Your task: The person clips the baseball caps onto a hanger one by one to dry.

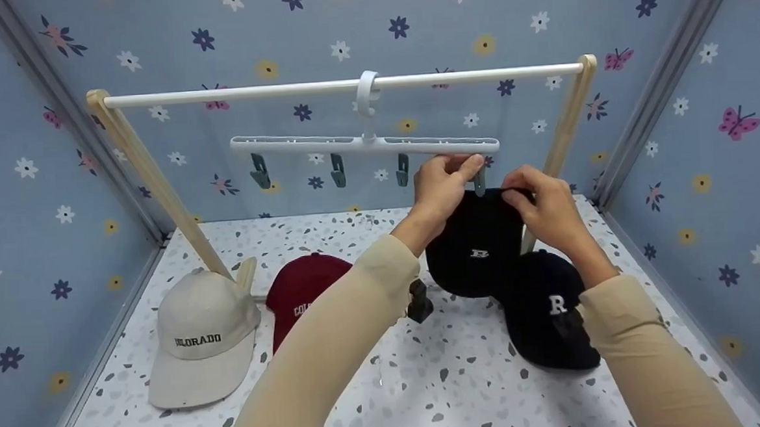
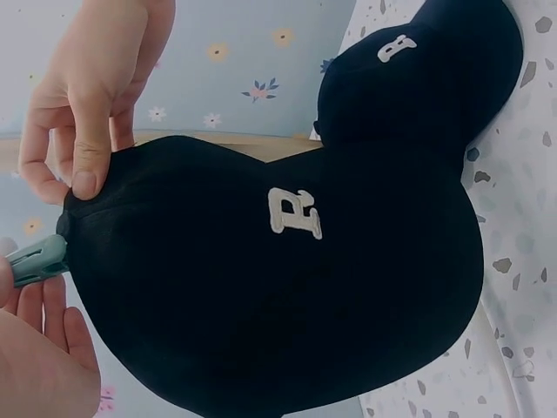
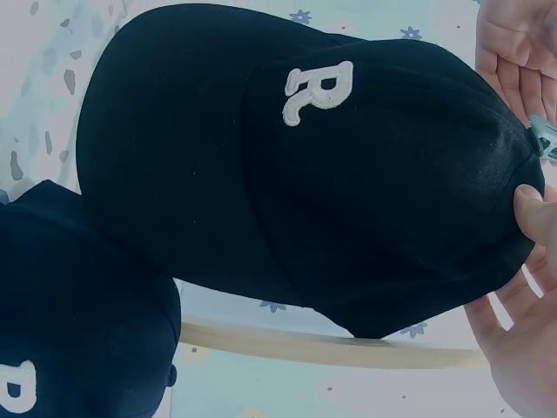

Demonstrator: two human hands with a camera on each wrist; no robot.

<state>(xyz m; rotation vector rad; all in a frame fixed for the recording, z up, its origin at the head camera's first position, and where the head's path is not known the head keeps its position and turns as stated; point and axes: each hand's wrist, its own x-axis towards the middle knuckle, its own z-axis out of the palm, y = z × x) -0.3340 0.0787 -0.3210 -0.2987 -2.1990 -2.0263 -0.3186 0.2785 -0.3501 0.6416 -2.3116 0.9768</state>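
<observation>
A black baseball cap (image 1: 459, 235) with a white letter R hangs brim down below the right end of a white clip hanger (image 1: 428, 144). My left hand (image 1: 440, 187) pinches the dark green clip (image 1: 480, 181) at that end. In the left wrist view the clip (image 2: 39, 261) meets the top of the cap's crown. With thumb and fingers, my right hand (image 1: 546, 211) grips the crown beside the clip. The right wrist view shows the right thumb (image 3: 533, 213) on the outside of the crown, just by the clip (image 3: 546, 138).
The hanger hooks over a white rod (image 1: 237, 93) on a wooden stand. Three other clips hang along it. A second black R cap (image 1: 547, 302) lies below right; a maroon cap (image 1: 305, 282) and a beige Colorado cap (image 1: 200, 314) sit left on the speckled table (image 1: 415, 381).
</observation>
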